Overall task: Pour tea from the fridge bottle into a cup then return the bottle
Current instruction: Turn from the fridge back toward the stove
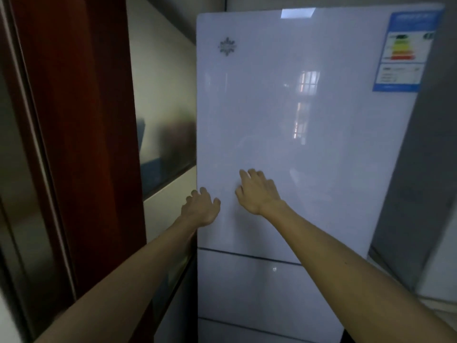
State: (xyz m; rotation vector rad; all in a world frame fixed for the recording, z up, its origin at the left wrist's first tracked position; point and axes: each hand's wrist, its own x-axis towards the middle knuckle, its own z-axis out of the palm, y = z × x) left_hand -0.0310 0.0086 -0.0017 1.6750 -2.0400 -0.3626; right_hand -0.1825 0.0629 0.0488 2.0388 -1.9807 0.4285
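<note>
A tall white glossy fridge fills the view, its upper door (pixel 309 125) closed. My left hand (pixel 201 206) grips the door's left edge low down, fingers curled round the rim. My right hand (pixel 257 191) lies on the door front just to the right, its fingers spread against the panel. Neither the bottle nor the cup is in view.
Two lower drawer fronts (pixel 247 285) sit under the upper door. A dark red door frame (pixel 81 144) stands close on the left, with a grey wall panel (pixel 168 107) behind it. A blue energy label (pixel 405 50) is stuck at the door's top right. A grey surface (pixel 425 169) borders the fridge's right.
</note>
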